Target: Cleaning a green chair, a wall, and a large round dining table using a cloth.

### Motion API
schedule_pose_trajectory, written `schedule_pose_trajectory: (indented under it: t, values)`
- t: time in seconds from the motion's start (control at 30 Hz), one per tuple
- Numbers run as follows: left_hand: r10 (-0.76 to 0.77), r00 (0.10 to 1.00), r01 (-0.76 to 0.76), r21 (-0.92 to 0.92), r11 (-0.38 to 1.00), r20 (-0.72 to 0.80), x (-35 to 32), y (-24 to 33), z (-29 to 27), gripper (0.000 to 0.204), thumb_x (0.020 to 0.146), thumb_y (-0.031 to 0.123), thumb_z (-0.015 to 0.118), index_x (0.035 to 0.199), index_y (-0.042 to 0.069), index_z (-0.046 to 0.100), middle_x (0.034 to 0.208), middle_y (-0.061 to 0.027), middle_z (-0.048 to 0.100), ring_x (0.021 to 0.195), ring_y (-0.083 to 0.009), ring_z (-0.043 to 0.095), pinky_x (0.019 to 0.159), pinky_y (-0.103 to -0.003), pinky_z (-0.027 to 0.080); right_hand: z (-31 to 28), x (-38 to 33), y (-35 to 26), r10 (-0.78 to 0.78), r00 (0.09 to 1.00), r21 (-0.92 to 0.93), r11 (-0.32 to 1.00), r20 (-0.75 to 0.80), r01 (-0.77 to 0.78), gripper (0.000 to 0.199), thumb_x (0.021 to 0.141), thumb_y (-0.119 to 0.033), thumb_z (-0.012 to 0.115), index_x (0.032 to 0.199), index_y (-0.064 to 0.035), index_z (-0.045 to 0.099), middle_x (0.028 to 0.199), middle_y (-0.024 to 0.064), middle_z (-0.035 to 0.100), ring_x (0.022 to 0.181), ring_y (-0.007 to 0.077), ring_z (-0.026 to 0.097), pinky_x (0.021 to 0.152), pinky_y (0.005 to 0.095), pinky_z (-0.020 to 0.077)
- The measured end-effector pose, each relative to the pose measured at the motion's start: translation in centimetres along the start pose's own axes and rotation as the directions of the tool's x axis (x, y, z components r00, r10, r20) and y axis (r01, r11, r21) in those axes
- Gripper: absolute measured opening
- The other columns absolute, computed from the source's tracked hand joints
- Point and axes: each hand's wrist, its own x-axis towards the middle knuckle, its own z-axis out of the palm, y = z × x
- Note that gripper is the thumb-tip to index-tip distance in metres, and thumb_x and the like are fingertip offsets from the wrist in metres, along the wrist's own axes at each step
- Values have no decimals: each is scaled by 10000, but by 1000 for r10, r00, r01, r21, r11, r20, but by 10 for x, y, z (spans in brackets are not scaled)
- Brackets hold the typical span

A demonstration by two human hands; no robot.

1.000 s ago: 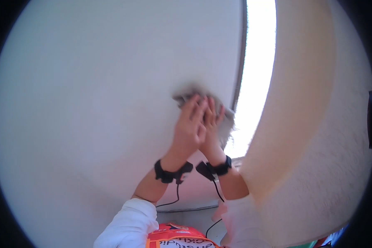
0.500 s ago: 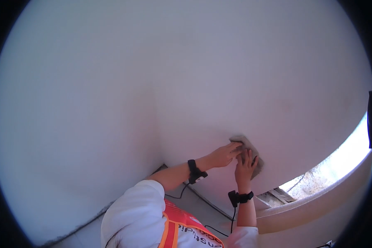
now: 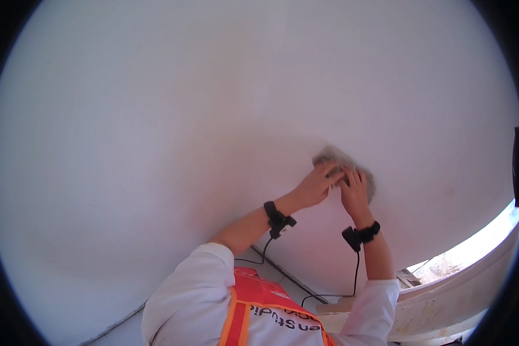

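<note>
My left hand (image 3: 316, 185) lies flat on a grey sanding pad (image 3: 343, 167), fingers spread over its near edge, and my right hand (image 3: 354, 190) presses beside it, fingertips on the same pad. Both hands are clamped down on the pad against the wall rather than curled round it; I cannot tell whether a thumb hooks behind it. The pad sits on the white wall (image 3: 213, 115), to the right of the middle of the view, with the hands covering its lower half.

To do this rubbing well, I judge the pressure should stay even across both palms, so the pad keeps flat and does not dig an edge into the plaster. Short overlapping strokes would suit better than long sweeps, since my arms are already well extended. A faint grey smudge shows round the pad, which I would watch so the finish stays uniform.

A black wrist strap (image 3: 278, 218) sits on the left wrist and another wrist strap (image 3: 360, 235) on the right, each with a thin black cable (image 3: 356, 271) trailing down; I would keep those clear of the pad.

The wall is smooth, matt and pale, filling nearly the whole view. At the lower right a pale curved ledge (image 3: 461, 300) bends past a bright opening (image 3: 473, 248) to the outdoors. My white sleeves and orange vest (image 3: 254, 311) show at the lower edge.
</note>
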Motion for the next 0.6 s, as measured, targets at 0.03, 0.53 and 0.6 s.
schedule_pose_trajectory:
  t: [0.03,0.53,0.6]
  values:
    - [-16,997,22,92,996,-70,0,-2,-5,559,635,-80,525,1155,115,471,1213,-162,374,1121,-355,380,889,-409,383,2,10,-3,-9,1000,0,1000,13,9,150,693,-29,506,823,-26,579,1062,125,516,1063,267,459,900,462,330]
    - [418,761,-272,340,900,-496,-26,-38,-9,591,637,-73,481,1202,80,401,1239,-152,343,1123,-374,354,934,-435,337,-1,24,-44,-530,768,-728,675,-359,125,279,665,-15,507,895,-129,619,1017,41,544,996,199,483,844,364,334]
    - [428,747,-262,367,893,-509,-27,-45,-2,571,641,-66,480,1190,76,411,1238,-141,345,1123,-372,352,934,-431,337,3,23,-30,-518,783,-728,674,-345,126,318,634,35,515,868,-143,635,960,29,543,962,211,479,824,364,342]
